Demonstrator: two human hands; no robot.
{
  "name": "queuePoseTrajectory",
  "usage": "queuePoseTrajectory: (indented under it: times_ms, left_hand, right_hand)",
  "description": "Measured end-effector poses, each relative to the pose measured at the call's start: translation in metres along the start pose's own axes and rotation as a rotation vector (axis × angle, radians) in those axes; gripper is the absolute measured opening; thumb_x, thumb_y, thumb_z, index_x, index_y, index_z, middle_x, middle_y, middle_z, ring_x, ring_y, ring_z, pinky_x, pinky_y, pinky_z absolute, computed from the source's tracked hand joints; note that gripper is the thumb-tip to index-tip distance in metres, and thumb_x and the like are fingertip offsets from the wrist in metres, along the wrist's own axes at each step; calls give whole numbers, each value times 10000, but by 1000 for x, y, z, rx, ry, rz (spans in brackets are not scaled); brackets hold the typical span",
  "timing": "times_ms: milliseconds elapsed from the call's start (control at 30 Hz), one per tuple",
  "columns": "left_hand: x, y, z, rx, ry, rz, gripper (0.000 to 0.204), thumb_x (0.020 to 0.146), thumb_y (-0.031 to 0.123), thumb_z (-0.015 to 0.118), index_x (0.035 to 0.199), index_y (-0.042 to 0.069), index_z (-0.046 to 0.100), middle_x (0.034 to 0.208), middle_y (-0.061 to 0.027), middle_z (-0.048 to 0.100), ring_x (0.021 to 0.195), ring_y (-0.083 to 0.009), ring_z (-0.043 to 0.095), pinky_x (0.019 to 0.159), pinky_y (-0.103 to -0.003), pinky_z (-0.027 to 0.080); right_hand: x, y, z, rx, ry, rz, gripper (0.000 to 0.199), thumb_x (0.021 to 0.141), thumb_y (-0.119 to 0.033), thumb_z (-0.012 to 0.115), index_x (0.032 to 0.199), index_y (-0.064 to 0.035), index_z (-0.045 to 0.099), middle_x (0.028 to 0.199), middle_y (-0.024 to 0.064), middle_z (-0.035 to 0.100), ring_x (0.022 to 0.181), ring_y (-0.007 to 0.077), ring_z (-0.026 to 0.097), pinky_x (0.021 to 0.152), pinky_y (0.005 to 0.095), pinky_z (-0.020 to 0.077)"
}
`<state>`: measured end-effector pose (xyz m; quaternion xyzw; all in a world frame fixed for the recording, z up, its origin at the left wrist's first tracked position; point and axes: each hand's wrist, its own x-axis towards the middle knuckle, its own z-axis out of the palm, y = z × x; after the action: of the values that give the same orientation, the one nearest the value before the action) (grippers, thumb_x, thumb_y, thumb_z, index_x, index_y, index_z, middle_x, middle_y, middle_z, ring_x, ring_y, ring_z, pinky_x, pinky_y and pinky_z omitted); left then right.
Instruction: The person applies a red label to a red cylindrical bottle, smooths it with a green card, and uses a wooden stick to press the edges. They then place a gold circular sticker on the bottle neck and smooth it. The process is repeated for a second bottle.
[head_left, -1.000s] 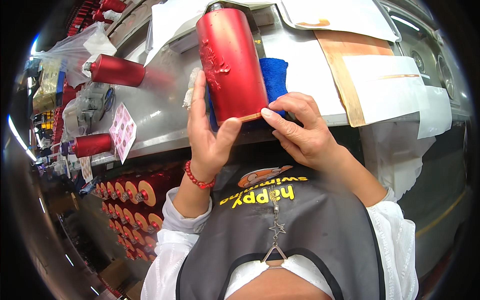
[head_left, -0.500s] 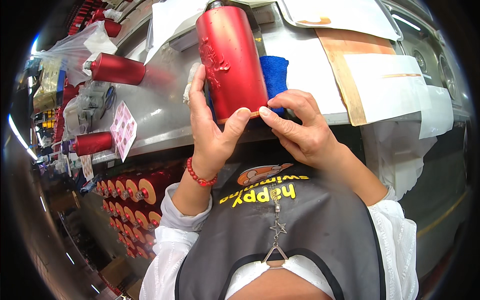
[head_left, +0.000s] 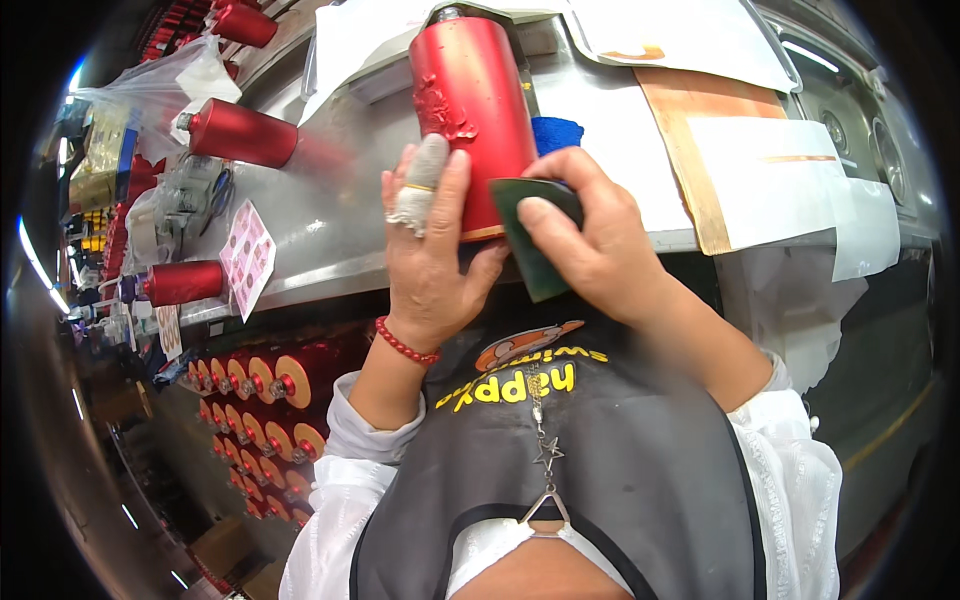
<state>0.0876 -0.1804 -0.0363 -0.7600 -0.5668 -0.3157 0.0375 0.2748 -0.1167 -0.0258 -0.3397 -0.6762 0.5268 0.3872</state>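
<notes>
A large red cylinder point(head_left: 468, 105) with a ragged, peeling patch on its side lies on the steel workbench point(head_left: 340, 215), its near end at the bench edge. My left hand point(head_left: 432, 250) grips that near end from the left; one finger is wrapped in white tape. My right hand point(head_left: 590, 245) pinches a dark green flat pad point(head_left: 530, 235) and holds it against the cylinder's lower right side. A blue cloth point(head_left: 555, 132) lies under the cylinder on its right.
Two more red cylinders lie on the bench, one at the back left point(head_left: 240, 132) and one at the left edge point(head_left: 185, 282). A small printed card point(head_left: 247, 255), plastic bags point(head_left: 190, 75), white sheets point(head_left: 760, 160) and brown paper point(head_left: 690, 150) cover the bench. Rows of red rolls point(head_left: 255, 400) fill the shelf below.
My right hand has taken up the green pad and brought it to the cylinder's lower right side. My left hand has shifted its hold at the near end.
</notes>
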Motion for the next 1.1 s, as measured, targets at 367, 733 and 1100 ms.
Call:
queuePoseTrajectory:
  times_ms: [367, 733, 1100]
  left_hand:
    - [-24, -12, 28, -283, 193, -118, 718, 861, 280, 740, 1446, -5, 436, 1402, -237, 511, 1304, -458, 475, 1134, -570, 293]
    - [-19, -8, 15, -258, 259, -173, 732, 788, 215, 772, 1440, 98, 458, 1426, -203, 488, 1330, -465, 431, 1107, -575, 348]
    - [-25, -14, 17, -136, 147, -192, 669, 912, 274, 703, 1430, -44, 424, 1384, -228, 539, 1283, -447, 501, 1153, -529, 286]
  right_hand:
    - [-1, 3, 3, 61, 17, 50, 211, 925, -136, 613, 1082, -2, 572, 910, 139, 652, 851, 192, 635, 781, 328, 509]
    - [-9, 5, 4, 148, 60, 183, 184, 975, -139, 589, 1114, -24, 555, 944, 18, 607, 839, 68, 538, 739, 212, 456]
    - [-7, 4, -1, 98, 12, 189, 166, 980, -146, 590, 1093, -28, 564, 907, 24, 611, 820, 70, 552, 726, 217, 469]
